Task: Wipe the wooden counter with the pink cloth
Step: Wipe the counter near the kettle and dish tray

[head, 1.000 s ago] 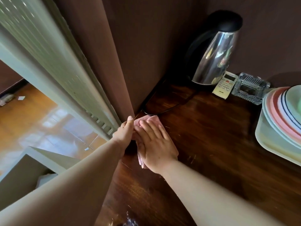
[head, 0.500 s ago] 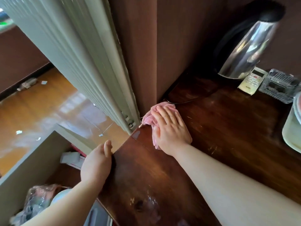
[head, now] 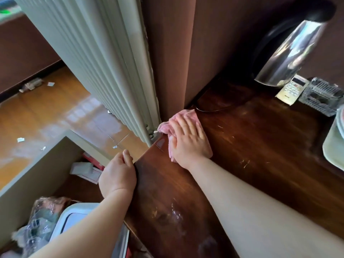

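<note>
The pink cloth (head: 183,116) lies bunched at the back left corner of the dark wooden counter (head: 251,146), against the brown wall panel. My right hand (head: 188,140) presses flat on the cloth with straight fingers and covers most of it. My left hand (head: 119,174) is at the counter's left edge, nearer to me, with its fingers curled over that edge. Pale smears show on the counter surface close to me.
A steel kettle (head: 288,53), a white remote (head: 292,89) and a glass ashtray (head: 322,95) stand at the back right, with a pale dish tray (head: 335,146) at the right edge. A black cord (head: 208,109) runs past the cloth. A white radiator (head: 93,53) and a lidded bin (head: 74,220) are on the left.
My left hand has left the cloth's side and come back along the counter's left edge, where it now holds on. My right hand stays pressed on the cloth in the corner.
</note>
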